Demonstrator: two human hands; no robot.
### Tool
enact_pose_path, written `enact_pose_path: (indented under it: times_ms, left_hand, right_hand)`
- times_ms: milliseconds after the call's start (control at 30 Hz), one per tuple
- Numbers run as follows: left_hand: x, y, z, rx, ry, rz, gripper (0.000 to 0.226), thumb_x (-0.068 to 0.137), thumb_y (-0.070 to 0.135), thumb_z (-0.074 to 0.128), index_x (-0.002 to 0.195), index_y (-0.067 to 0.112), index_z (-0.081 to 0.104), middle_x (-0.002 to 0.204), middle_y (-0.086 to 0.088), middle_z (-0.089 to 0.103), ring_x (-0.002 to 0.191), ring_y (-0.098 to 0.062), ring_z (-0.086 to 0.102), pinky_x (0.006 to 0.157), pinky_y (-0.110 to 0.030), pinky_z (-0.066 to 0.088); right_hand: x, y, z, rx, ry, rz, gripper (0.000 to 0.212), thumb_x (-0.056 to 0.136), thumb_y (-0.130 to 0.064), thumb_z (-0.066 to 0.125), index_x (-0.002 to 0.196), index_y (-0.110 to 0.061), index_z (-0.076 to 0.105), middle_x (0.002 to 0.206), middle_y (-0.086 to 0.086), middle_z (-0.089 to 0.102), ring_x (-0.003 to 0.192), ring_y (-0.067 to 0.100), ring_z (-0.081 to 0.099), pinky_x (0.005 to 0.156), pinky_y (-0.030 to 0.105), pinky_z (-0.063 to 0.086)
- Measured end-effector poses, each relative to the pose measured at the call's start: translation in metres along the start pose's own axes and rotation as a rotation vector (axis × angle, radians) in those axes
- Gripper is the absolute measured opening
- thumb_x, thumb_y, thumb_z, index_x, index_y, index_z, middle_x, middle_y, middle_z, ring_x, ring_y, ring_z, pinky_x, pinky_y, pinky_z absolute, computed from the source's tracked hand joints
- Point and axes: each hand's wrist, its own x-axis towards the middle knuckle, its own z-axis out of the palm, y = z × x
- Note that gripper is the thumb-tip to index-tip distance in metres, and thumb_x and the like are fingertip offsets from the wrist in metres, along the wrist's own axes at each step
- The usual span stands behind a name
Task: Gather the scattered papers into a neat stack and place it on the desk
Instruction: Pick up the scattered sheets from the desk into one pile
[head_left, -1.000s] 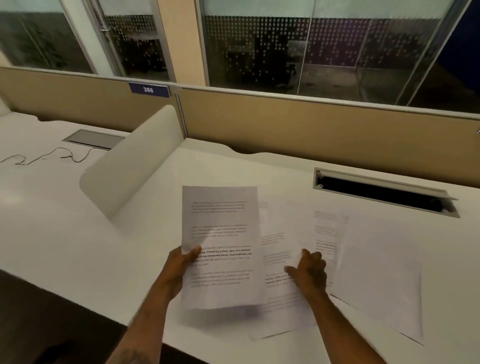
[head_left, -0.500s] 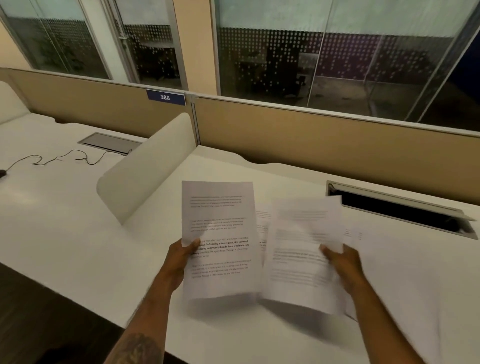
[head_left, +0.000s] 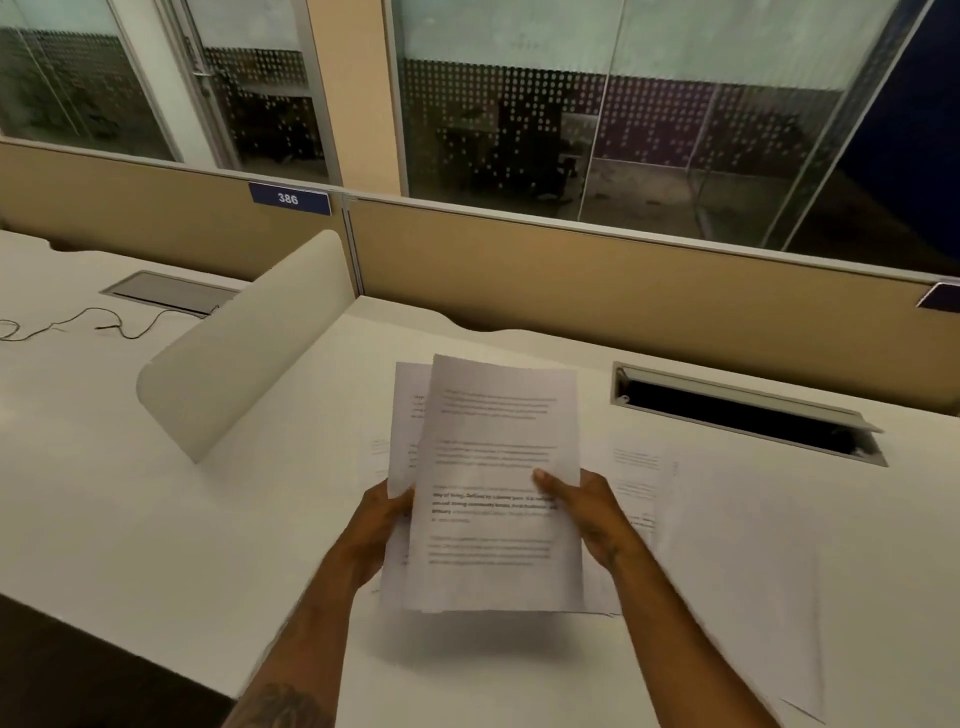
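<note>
Printed papers (head_left: 496, 483) fanned unevenly, left hand (head_left: 376, 525) and right hand (head_left: 587, 506) grip clamped on edges

matt paper sheets (head_left: 498, 483), smooth desk (head_left: 156, 509)

Two bare forearms are seen rising from the bottom edge of the frame toward its centre. No sleeve, watch, ring or bracelet is visible on either one. The left hand (head_left: 382, 525) and the right hand (head_left: 587, 512) are uncovered, without gloves. A dark tattoo (head_left: 283, 706) is shown on the left forearm, at the lower left of centre, close to the bottom edge; its design cannot be made out. A smaller dark marking (head_left: 610, 551) is seen near the right wrist, too blurred to be read. A short nail is visible on the right thumb.
</note>
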Motion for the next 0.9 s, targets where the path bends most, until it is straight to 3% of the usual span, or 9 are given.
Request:
enact_pose_path:
  times_ms: [167, 300, 367, 433, 567, 633, 733, 800, 900]
  left_hand:
    - [0.012, -0.01, 0.022, -0.075, -0.015, -0.076, 0.067, 0.095, 0.069, 0.035, 0.133, 0.023, 0.065, 0.126, -0.02, 0.07, 0.116, -0.043, 0.066, 0.098, -0.064, 0.05]
    - [0.017, -0.018, 0.053, 0.048, 0.007, 0.009, 0.043, 0.088, 0.031, 0.073, 0.128, 0.02, 0.064, 0.12, -0.013, 0.075, 0.104, -0.034, 0.074, 0.09, -0.057, 0.057]
    - [0.023, -0.026, 0.063, 0.073, 0.028, 0.01, 0.04, 0.086, 0.021, 0.076, 0.124, 0.017, 0.065, 0.117, -0.015, 0.075, 0.102, -0.037, 0.074, 0.089, -0.058, 0.058]
    - [0.029, -0.028, 0.071, 0.069, 0.039, -0.01, 0.033, 0.091, 0.015, 0.07, 0.123, 0.015, 0.065, 0.113, -0.017, 0.076, 0.099, -0.039, 0.074, 0.087, -0.059, 0.058]
    - [0.035, -0.025, 0.081, 0.054, 0.026, -0.023, 0.026, 0.092, 0.011, 0.066, 0.117, 0.014, 0.066, 0.107, -0.016, 0.078, 0.094, -0.038, 0.075, 0.081, -0.053, 0.061]
    - [0.035, -0.022, 0.085, 0.044, 0.015, -0.024, 0.022, 0.092, 0.01, 0.066, 0.114, 0.016, 0.068, 0.103, -0.013, 0.079, 0.09, -0.035, 0.077, 0.075, -0.047, 0.063]
    - [0.035, -0.022, 0.089, 0.045, 0.008, -0.026, 0.022, 0.093, 0.009, 0.065, 0.114, 0.015, 0.067, 0.102, -0.013, 0.08, 0.088, -0.034, 0.077, 0.07, -0.044, 0.064]
    - [0.034, -0.022, 0.089, 0.052, 0.006, -0.028, 0.025, 0.093, 0.01, 0.065, 0.117, 0.013, 0.066, 0.105, -0.015, 0.079, 0.092, -0.038, 0.076, 0.074, -0.049, 0.063]
    - [0.034, -0.022, 0.09, 0.052, 0.011, -0.031, 0.027, 0.092, 0.01, 0.065, 0.119, 0.012, 0.065, 0.107, -0.017, 0.078, 0.093, -0.04, 0.075, 0.078, -0.054, 0.062]
  right_hand:
    - [0.006, 0.009, 0.009, -0.05, 0.179, -0.006, 0.038, 0.081, -0.024, 0.079, 0.114, -0.012, 0.064, 0.111, 0.008, 0.074, 0.094, 0.024, 0.072, 0.087, 0.042, 0.06]
    - [0.003, 0.004, -0.007, -0.096, 0.242, -0.039, 0.041, 0.082, -0.029, 0.077, 0.115, -0.014, 0.059, 0.102, -0.002, 0.07, 0.086, 0.012, 0.069, 0.07, 0.024, 0.057]
    - [-0.002, 0.009, -0.031, -0.078, 0.316, -0.028, 0.043, 0.084, -0.037, 0.075, 0.118, -0.018, 0.057, 0.102, -0.004, 0.067, 0.091, 0.014, 0.068, 0.076, 0.027, 0.056]
    - [-0.013, 0.027, -0.071, -0.152, 0.508, 0.02, 0.041, 0.088, -0.039, 0.069, 0.12, -0.016, 0.058, 0.111, 0.004, 0.068, 0.1, 0.024, 0.066, 0.084, 0.034, 0.055]
    - [-0.056, 0.087, -0.161, -0.601, 0.906, 0.483, 0.054, 0.092, -0.043, 0.059, 0.131, -0.007, 0.05, 0.133, 0.025, 0.05, 0.119, 0.042, 0.049, 0.098, 0.052, 0.045]
    - [-0.076, 0.108, -0.186, -0.678, 0.94, 0.661, 0.064, 0.091, -0.047, 0.059, 0.133, -0.001, 0.045, 0.135, 0.028, 0.04, 0.122, 0.044, 0.041, 0.101, 0.055, 0.039]
    - [-0.088, 0.121, -0.201, -0.724, 0.936, 0.715, 0.062, 0.088, -0.043, 0.064, 0.126, 0.002, 0.047, 0.133, 0.028, 0.04, 0.119, 0.044, 0.041, 0.098, 0.055, 0.04]
    - [-0.082, 0.124, -0.208, -0.634, 0.91, 0.715, 0.059, 0.085, -0.036, 0.07, 0.124, 0.002, 0.049, 0.129, 0.027, 0.047, 0.117, 0.044, 0.045, 0.098, 0.055, 0.042]
    - [-0.072, 0.133, -0.227, -0.42, 0.904, 0.728, 0.059, 0.062, -0.026, 0.074, 0.114, -0.001, 0.062, 0.113, 0.024, 0.064, 0.104, 0.042, 0.057, 0.094, 0.054, 0.05]
